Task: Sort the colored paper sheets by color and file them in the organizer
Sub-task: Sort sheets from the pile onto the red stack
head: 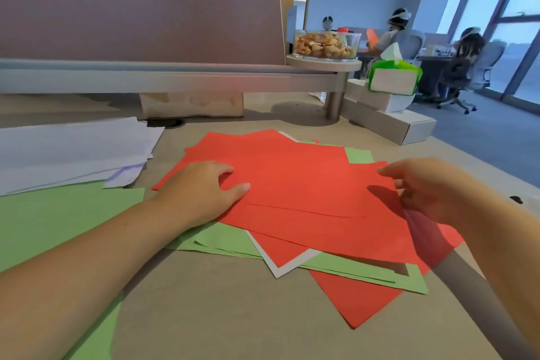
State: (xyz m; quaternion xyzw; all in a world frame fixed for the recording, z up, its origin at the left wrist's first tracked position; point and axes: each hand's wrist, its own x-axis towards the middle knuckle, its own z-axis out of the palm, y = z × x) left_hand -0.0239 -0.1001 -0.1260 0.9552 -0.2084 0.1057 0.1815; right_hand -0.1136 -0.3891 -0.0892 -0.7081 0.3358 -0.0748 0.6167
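Observation:
A loose pile of red sheets [295, 181] lies fanned out in the middle of the desk, with green sheets [359, 272] and a white sheet [280, 269] showing underneath. My left hand [201, 190] lies flat on the pile's left side, fingers straight. My right hand [429, 187] pinches the right edge of the top red sheet between thumb and fingers. A separate stack of green paper [58, 219] lies at the left, and a stack of white paper [73, 152] sits behind it. No organizer is in view.
A pink desk divider [140, 9] closes the back. A glass bowl of snacks [324, 44] sits on a round shelf. White boxes [388, 123] and a tissue pack [394, 76] stand at the back right. People sit at desks farther off.

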